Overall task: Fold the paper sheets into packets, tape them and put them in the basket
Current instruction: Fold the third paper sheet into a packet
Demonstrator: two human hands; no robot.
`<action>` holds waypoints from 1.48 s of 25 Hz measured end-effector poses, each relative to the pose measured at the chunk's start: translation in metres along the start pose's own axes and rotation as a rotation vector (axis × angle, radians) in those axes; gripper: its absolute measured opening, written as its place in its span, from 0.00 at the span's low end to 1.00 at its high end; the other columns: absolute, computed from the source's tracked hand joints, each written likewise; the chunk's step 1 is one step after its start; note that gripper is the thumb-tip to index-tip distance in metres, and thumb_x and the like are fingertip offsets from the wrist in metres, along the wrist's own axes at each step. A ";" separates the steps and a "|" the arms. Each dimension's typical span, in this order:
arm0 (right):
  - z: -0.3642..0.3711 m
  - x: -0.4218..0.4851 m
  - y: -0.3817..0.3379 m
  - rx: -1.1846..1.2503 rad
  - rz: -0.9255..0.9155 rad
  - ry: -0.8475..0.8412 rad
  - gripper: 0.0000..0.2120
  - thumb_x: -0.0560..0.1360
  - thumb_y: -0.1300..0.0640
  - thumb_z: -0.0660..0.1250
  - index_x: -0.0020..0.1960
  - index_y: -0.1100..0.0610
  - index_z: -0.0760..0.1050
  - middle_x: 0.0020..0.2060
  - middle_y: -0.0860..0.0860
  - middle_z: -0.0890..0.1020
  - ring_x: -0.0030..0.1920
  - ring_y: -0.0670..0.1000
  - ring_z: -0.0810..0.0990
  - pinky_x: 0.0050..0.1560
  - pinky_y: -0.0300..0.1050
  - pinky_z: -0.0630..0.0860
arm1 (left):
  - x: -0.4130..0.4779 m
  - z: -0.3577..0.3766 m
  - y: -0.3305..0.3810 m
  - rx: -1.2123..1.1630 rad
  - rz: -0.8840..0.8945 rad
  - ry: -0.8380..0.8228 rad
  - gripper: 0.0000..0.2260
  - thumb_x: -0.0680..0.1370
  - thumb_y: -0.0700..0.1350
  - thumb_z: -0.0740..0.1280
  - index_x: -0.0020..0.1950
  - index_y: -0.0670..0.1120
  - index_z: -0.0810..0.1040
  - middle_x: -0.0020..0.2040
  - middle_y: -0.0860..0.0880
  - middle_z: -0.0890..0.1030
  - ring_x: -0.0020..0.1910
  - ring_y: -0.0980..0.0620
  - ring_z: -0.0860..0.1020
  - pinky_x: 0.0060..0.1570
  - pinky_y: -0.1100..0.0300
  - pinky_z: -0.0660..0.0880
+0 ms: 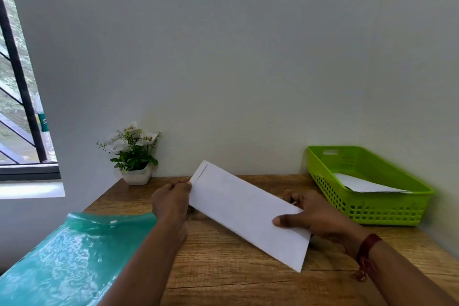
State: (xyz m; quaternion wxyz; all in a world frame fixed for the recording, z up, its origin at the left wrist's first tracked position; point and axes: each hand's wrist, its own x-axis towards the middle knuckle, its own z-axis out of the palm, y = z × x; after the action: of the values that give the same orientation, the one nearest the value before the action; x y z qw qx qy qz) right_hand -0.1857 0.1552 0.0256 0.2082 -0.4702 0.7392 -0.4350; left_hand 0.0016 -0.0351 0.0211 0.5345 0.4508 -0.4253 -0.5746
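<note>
From the head camera, both hands hold one long white packet (243,206) just over the wooden bench (223,273). The left hand (171,197) pinches the packet's far end, with the thumb on the edge. The right hand (315,218) grips the near end, thumb on top and fingers curled behind. A red thread band (367,251) sits on the right wrist.

The packet is slanted. Its left end is up near the wall and its right corner dips low toward the bench. It looks folded flat. A thin line runs near its left end, which may be a flap edge. I cannot tell if there is tape on it.

The green basket (372,216) stands on the right side of the bench, near the right hand. One white folded sheet (365,184) already lies inside it, so I think at least one packet is done.

The packet in the hands seems folded, but it is not in the basket yet. It may need tape first.

A shiny teal plastic folder (74,256) lies at the left. A small flower pot (136,156) stands by the wall.
</note>
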 end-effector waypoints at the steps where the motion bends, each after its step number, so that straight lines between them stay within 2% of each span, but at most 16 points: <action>1: -0.005 0.002 0.002 0.020 -0.011 0.086 0.12 0.63 0.56 0.80 0.42 0.56 0.81 0.39 0.52 0.86 0.38 0.48 0.84 0.38 0.43 0.78 | -0.001 0.000 0.001 0.009 0.010 -0.033 0.03 0.74 0.36 0.69 0.41 0.42 0.81 0.45 0.42 0.81 0.46 0.43 0.79 0.46 0.48 0.78; 4: -0.012 0.004 0.004 -0.036 -0.092 0.340 0.08 0.64 0.55 0.79 0.39 0.53 0.81 0.37 0.49 0.85 0.37 0.48 0.83 0.37 0.46 0.78 | -0.004 0.002 0.003 0.068 0.065 -0.100 0.06 0.72 0.35 0.67 0.37 0.41 0.81 0.40 0.41 0.80 0.40 0.41 0.77 0.37 0.50 0.74; 7: -0.013 0.004 0.000 -0.192 -0.187 0.461 0.06 0.66 0.53 0.77 0.40 0.47 0.81 0.37 0.41 0.83 0.39 0.40 0.80 0.36 0.36 0.73 | -0.006 0.003 0.004 0.154 0.097 -0.140 0.08 0.70 0.36 0.66 0.30 0.42 0.77 0.34 0.42 0.76 0.34 0.44 0.73 0.34 0.52 0.70; 9: -0.014 0.003 -0.001 -0.248 -0.243 0.503 0.05 0.67 0.52 0.76 0.38 0.45 0.80 0.33 0.37 0.81 0.38 0.37 0.79 0.35 0.32 0.69 | -0.007 0.001 0.007 0.203 0.112 -0.144 0.09 0.68 0.38 0.66 0.27 0.44 0.75 0.32 0.43 0.75 0.34 0.44 0.73 0.33 0.53 0.70; 11: -0.014 0.001 -0.001 -0.261 -0.286 0.526 0.04 0.67 0.52 0.75 0.36 0.46 0.81 0.30 0.36 0.80 0.36 0.37 0.79 0.32 0.29 0.67 | -0.009 -0.003 0.011 0.238 0.161 -0.124 0.10 0.70 0.39 0.66 0.28 0.44 0.75 0.31 0.45 0.75 0.34 0.46 0.73 0.32 0.56 0.70; 13: -0.012 0.000 0.000 -0.324 -0.337 0.536 0.04 0.67 0.53 0.75 0.36 0.47 0.81 0.31 0.37 0.81 0.35 0.39 0.79 0.33 0.32 0.68 | -0.013 -0.005 0.016 0.264 0.212 -0.105 0.10 0.72 0.40 0.65 0.30 0.45 0.76 0.32 0.47 0.75 0.34 0.48 0.72 0.32 0.59 0.68; 15: -0.010 0.000 0.001 -0.475 -0.418 0.563 0.04 0.67 0.55 0.76 0.38 0.50 0.81 0.34 0.41 0.82 0.35 0.43 0.79 0.34 0.37 0.69 | -0.014 -0.005 0.018 0.270 0.211 -0.101 0.08 0.73 0.41 0.65 0.34 0.43 0.78 0.35 0.45 0.78 0.36 0.49 0.74 0.33 0.58 0.69; 17: -0.008 0.000 0.004 -0.557 -0.464 0.569 0.06 0.65 0.58 0.77 0.38 0.52 0.81 0.35 0.44 0.82 0.35 0.46 0.78 0.33 0.36 0.66 | -0.015 -0.006 0.019 0.221 0.156 -0.095 0.07 0.73 0.42 0.64 0.39 0.41 0.79 0.37 0.42 0.81 0.38 0.46 0.78 0.36 0.55 0.72; 19: -0.008 0.001 0.005 -0.556 -0.463 0.531 0.07 0.65 0.59 0.76 0.37 0.50 0.79 0.34 0.43 0.81 0.35 0.45 0.77 0.33 0.32 0.65 | -0.015 -0.007 0.020 0.155 0.072 -0.110 0.08 0.73 0.42 0.62 0.41 0.39 0.79 0.34 0.42 0.82 0.35 0.45 0.78 0.34 0.55 0.73; 22: -0.009 0.001 0.007 -0.553 -0.415 0.450 0.07 0.65 0.58 0.73 0.37 0.47 0.77 0.35 0.41 0.80 0.38 0.41 0.76 0.37 0.31 0.66 | -0.015 -0.011 0.023 0.164 -0.021 -0.158 0.10 0.72 0.43 0.60 0.41 0.39 0.80 0.33 0.41 0.81 0.33 0.47 0.76 0.28 0.58 0.69; 27: -0.005 -0.001 0.010 -0.700 -0.367 0.239 0.06 0.67 0.53 0.68 0.41 0.45 0.71 0.36 0.39 0.74 0.40 0.43 0.73 0.38 0.39 0.66 | -0.014 -0.011 0.024 0.533 0.058 -0.237 0.11 0.74 0.45 0.64 0.40 0.40 0.82 0.34 0.42 0.84 0.31 0.50 0.78 0.31 0.59 0.72; 31: -0.001 -0.003 0.011 -0.760 -0.311 0.091 0.08 0.71 0.52 0.63 0.48 0.44 0.68 0.42 0.41 0.74 0.43 0.45 0.71 0.43 0.45 0.69 | -0.010 -0.011 0.024 0.790 0.073 -0.323 0.05 0.73 0.42 0.69 0.40 0.42 0.80 0.34 0.43 0.83 0.31 0.50 0.79 0.27 0.61 0.72; 33: 0.002 -0.003 0.012 -0.781 -0.280 0.025 0.11 0.74 0.52 0.61 0.56 0.43 0.69 0.50 0.44 0.77 0.48 0.47 0.72 0.47 0.45 0.68 | -0.007 -0.011 0.021 0.893 0.103 -0.361 0.04 0.74 0.42 0.69 0.42 0.42 0.78 0.36 0.43 0.82 0.32 0.50 0.80 0.26 0.62 0.72; 34: 0.004 -0.003 0.013 -0.799 -0.263 -0.021 0.14 0.75 0.52 0.60 0.60 0.43 0.68 0.57 0.45 0.76 0.53 0.48 0.73 0.52 0.44 0.68 | -0.006 -0.011 0.019 0.939 0.134 -0.370 0.04 0.74 0.42 0.70 0.42 0.43 0.78 0.37 0.44 0.82 0.32 0.49 0.79 0.26 0.61 0.73; 37: 0.010 -0.003 0.016 -0.819 -0.240 -0.175 0.22 0.79 0.51 0.56 0.72 0.47 0.60 0.71 0.46 0.67 0.69 0.48 0.66 0.66 0.41 0.62 | -0.004 -0.011 0.016 1.074 0.215 -0.387 0.05 0.74 0.44 0.70 0.42 0.44 0.77 0.38 0.45 0.80 0.35 0.49 0.77 0.36 0.56 0.77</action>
State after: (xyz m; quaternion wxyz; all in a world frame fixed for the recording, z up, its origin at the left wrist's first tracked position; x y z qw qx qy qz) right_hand -0.1855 0.1562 0.0061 0.0145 -0.6315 0.7705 -0.0854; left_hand 0.0160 -0.0322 0.0339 0.1990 0.4997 -0.7905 -0.2929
